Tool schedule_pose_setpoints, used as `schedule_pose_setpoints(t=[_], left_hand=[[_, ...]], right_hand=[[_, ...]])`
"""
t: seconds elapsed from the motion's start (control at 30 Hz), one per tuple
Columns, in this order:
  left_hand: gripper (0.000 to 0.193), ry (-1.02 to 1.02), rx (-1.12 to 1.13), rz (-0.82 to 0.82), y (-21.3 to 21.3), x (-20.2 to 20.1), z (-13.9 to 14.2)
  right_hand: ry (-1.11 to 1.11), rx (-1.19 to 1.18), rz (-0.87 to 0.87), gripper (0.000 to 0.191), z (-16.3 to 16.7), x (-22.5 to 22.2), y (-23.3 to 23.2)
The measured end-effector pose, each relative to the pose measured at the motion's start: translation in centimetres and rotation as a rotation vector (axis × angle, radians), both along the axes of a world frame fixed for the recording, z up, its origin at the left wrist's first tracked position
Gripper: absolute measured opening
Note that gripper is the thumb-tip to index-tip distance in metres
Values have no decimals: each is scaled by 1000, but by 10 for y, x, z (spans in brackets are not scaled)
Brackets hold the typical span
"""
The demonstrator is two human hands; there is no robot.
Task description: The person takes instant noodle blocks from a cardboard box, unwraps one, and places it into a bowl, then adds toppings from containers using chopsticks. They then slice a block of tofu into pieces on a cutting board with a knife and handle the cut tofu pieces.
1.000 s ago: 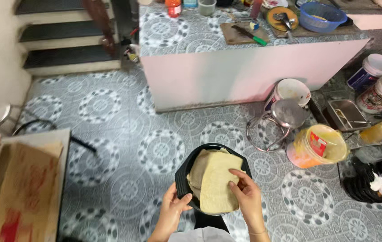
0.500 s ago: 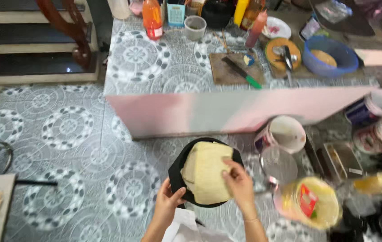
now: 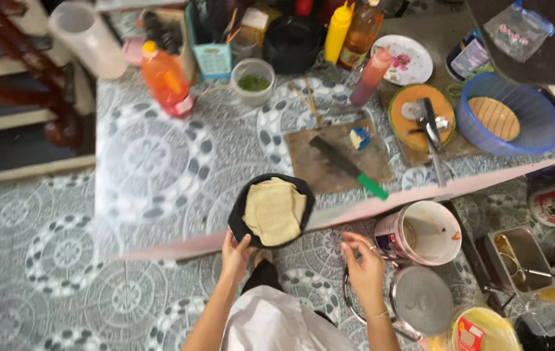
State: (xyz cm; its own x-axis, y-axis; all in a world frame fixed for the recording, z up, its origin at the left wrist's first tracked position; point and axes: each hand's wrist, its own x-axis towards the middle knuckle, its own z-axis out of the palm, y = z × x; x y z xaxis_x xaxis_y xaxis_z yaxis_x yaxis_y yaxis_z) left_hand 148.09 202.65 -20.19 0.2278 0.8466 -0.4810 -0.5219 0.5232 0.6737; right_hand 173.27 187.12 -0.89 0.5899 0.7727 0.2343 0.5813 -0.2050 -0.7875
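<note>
Tabletop [image 3: 160, 162] carries a black pan [image 3: 241, 221] of folded flatbread [image 3: 273, 210] at its near edge. Left hand [image 3: 237, 252] has its grip clamped on the pan's rim. Right hand [image 3: 364, 266] hovers free, fingers loosely apart. Forearms cut off below.

A pan [image 3: 239, 221] holding flatbread [image 3: 273, 210] sits at the counter [image 3: 154, 169] edge, left of a cutting board [image 3: 329, 162] bearing a knife [image 3: 347, 167].

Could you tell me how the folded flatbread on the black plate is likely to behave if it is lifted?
The folded flatbread would probably flop, since its layers drape softly. It looks thin, so likely light. It might slide, as the black plate is held at one edge by the left hand alone.
</note>
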Motion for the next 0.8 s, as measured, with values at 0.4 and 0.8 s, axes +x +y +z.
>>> schedule_pose_setpoints(t=[0.4,0.8], left_hand=[[37,242,-140,138,128,57,-76],[44,1385,328,511,55,135,-43]], right_hand=[[-76,-385,-33,34,-121,185,160],[-583,-494,439,41,-184,329,272]])
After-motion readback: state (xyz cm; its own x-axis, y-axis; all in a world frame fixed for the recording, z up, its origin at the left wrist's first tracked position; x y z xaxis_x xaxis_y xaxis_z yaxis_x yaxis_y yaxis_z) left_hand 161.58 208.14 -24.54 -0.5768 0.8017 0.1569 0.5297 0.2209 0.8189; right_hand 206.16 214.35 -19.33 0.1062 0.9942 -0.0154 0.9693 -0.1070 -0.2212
